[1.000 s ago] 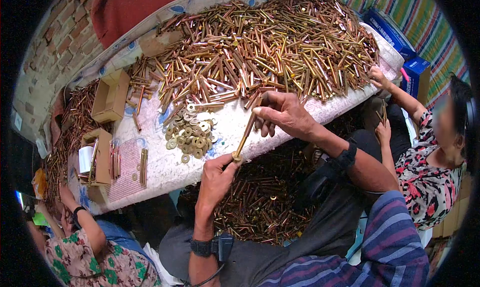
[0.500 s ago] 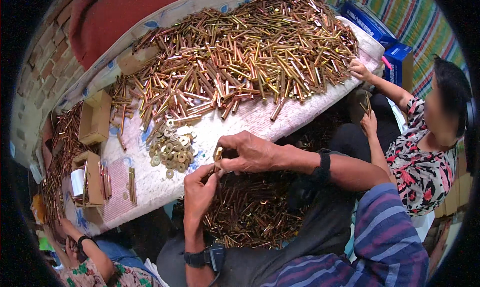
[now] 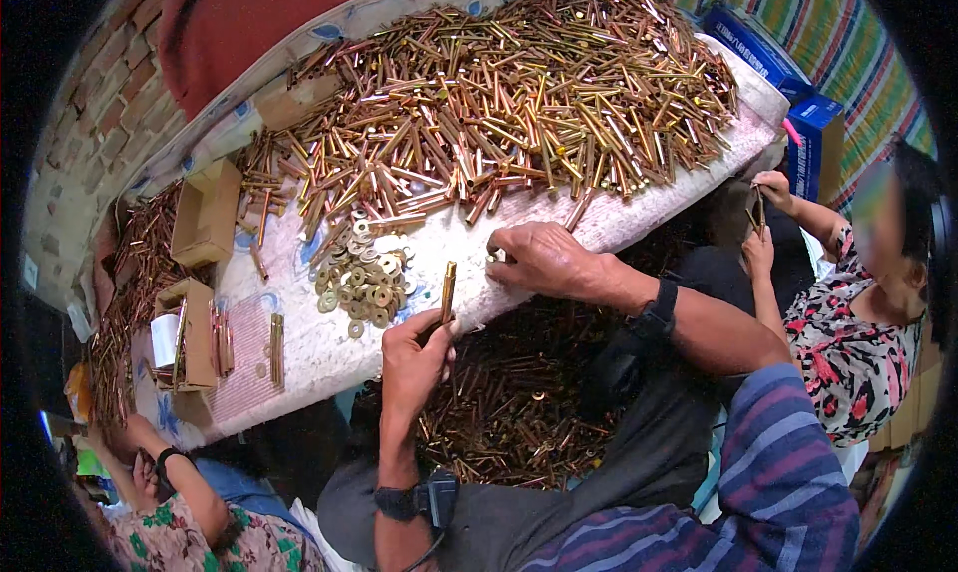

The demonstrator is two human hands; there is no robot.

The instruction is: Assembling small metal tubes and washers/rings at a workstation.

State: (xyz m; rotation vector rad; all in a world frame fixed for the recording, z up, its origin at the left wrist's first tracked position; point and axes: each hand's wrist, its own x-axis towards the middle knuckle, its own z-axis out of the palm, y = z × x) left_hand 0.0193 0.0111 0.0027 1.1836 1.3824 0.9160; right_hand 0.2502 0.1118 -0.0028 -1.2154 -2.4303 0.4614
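Near the front edge of the cloth-covered table, my left hand grips a long brass-coloured bolt, which stands nearly upright above thumb and fingers. My right hand is apart from it, over the table edge to the right. Its thumb and fingers are pressed together, and what they may hold cannot be made out. A loose pile of metal washers lies just beyond my left hand. Behind the washers spreads a large heap of similar bolts, with a few stray ones at its near edge.
Two open cardboard boxes stand at the left, beside more heaped bolts. Below the table edge, between my legs, lies another bolt heap. Blue boxes sit at the back right. A co-worker handles bolts at right; another person's arm shows lower left.
My right hand has come away from the bolt and moved right and up; my left hand keeps the bolt. The co-worker at right has drawn one hand back from the heap to the other.
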